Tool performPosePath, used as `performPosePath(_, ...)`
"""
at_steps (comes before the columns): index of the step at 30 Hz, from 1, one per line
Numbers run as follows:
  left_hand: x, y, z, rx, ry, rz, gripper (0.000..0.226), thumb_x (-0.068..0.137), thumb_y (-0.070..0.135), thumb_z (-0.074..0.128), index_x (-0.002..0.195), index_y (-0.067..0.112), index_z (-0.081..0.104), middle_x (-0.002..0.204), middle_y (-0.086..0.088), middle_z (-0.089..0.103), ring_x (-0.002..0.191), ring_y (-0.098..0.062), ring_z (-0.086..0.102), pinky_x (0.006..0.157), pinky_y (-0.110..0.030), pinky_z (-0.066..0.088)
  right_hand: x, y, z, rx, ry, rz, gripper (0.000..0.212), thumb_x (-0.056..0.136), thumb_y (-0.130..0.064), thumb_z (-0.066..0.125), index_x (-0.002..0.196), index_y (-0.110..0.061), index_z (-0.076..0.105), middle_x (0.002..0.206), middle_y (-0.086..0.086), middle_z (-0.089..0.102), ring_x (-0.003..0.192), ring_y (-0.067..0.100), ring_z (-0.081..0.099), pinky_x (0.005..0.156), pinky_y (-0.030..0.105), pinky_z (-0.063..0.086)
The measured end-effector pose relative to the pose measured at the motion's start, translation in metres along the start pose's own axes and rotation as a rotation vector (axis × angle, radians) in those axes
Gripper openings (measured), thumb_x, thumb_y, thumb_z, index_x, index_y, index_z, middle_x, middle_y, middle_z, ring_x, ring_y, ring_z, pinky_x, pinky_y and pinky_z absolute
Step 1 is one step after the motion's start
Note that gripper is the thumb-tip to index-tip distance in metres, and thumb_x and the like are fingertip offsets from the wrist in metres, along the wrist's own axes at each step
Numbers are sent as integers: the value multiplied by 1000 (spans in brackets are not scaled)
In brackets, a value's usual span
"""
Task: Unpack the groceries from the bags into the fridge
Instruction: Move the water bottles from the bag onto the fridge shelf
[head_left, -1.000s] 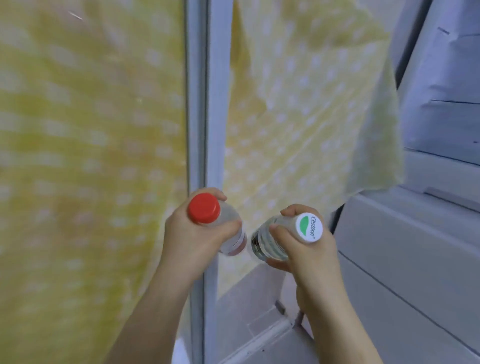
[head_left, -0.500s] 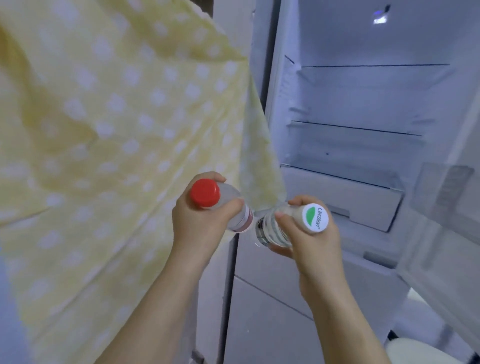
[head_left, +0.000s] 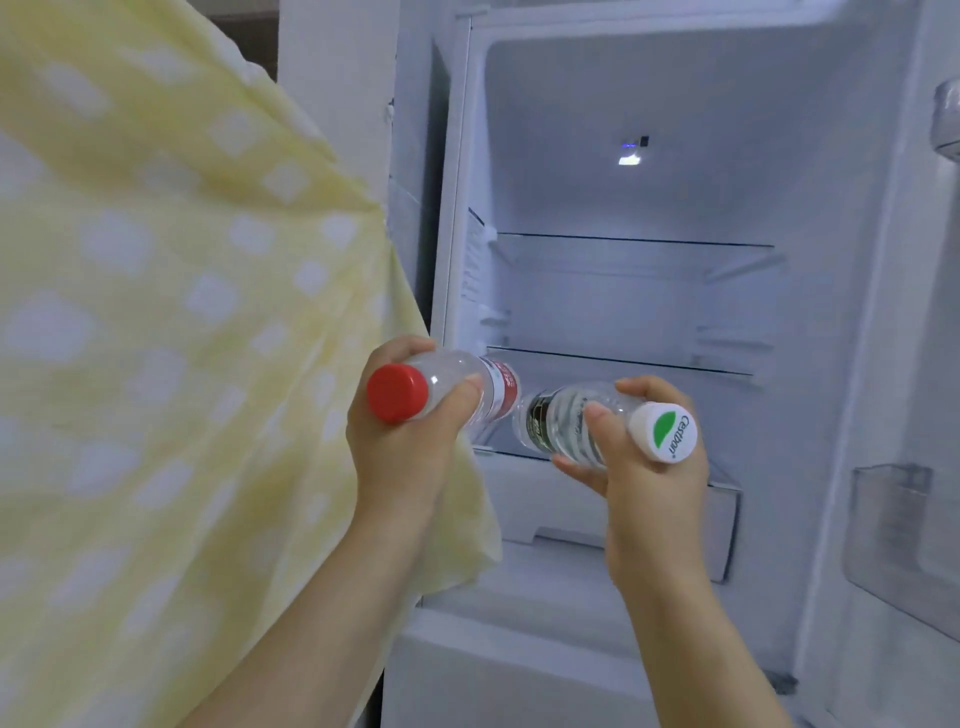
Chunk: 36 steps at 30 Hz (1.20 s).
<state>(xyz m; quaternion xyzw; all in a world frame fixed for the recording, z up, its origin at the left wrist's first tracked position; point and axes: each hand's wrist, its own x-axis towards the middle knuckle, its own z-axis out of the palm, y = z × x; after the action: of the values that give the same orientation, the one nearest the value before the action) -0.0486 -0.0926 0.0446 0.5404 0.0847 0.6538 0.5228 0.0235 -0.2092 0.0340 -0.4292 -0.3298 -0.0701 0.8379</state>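
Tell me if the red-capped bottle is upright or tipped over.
Tipped. The red-capped bottle lies nearly level in the left hand, red cap toward the camera, its base pointing into the open fridge.

Fridge (head_left: 623, 93) open, small light (head_left: 629, 158) lit on the back wall. Two glass shelves span wall to wall, both level: upper shelf (head_left: 634, 241) about mid-height, lower shelf (head_left: 654, 364) beneath it. Spare rails (head_left: 493, 318) on the side walls between the two. Under the lower shelf sits a white drawer (head_left: 545, 499), pushed in, with a glass cover along its top, partly hidden. Door (head_left: 924, 312) swung out at right, with a clear door bin (head_left: 893, 525) mounted low. Another clear fitting (head_left: 946, 124) at the top right, cut off by the frame.
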Motion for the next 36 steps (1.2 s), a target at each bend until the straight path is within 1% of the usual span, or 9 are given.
performPosePath(3,25,-14,20,-40,-25,52,34,54,22,72,80,41,61,81,29,60,87,-7,61,86,-46,53,30,8,8,-8,6,-82,33,82,2,63,82,-31,57,75,-12,55,78,14,61,66,43,60)
performPosePath(6,46,-27,41,-81,-36,156,39,63,9,78,84,36,57,80,28,60,78,9,56,79,-22,50,63,15,13,24,0,-142,30,83,3,62,85,-26,56,81,-10,55,83,16,61,67,42,59)
performPosePath(9,68,-37,65,-121,-52,223,43,68,2,77,86,35,56,84,24,58,78,11,55,70,-8,45,96,21,16,29,-26,-230,30,79,-2,69,85,-28,56,85,-9,56,84,17,61,66,40,60)
performPosePath(14,108,-50,109,-146,-31,302,35,59,22,73,83,42,56,84,35,58,85,7,57,76,-10,45,156,29,19,39,-85,-349,31,78,-2,69,84,-30,57,83,-16,56,85,17,61,67,42,60)
performPosePath(19,141,-60,149,-195,-16,398,45,69,2,76,88,36,54,92,22,56,83,13,55,69,-3,42,217,29,26,89,-174,-455,25,73,-12,66,85,-32,57,87,-19,57,84,12,62,68,42,60)
performPosePath(22,161,-67,169,-210,21,450,45,67,1,76,89,34,54,92,22,56,83,15,54,70,-3,42,250,30,35,98,-210,-490,28,77,-6,66,86,-31,56,75,-25,57,79,12,61,68,43,60)
performPosePath(27,193,-76,188,-169,3,483,44,67,7,77,86,38,53,88,26,55,81,16,53,70,-3,42,289,38,49,66,-207,-497,32,84,2,62,87,-29,54,86,-12,52,83,12,58,69,45,59)
performPosePath(30,216,-82,195,-108,-3,465,35,59,26,73,82,44,53,85,31,56,86,7,54,77,-11,43,308,45,55,36,-212,-456,30,84,2,61,86,-28,55,84,-14,51,81,10,58,69,44,58)
performPosePath(36,254,-88,207,19,-53,517,34,57,28,73,81,43,54,94,18,55,95,-9,54,86,-22,44,343,51,71,-30,-201,-348,26,83,-2,62,84,-27,54,81,-9,50,76,9,56,69,47,58)
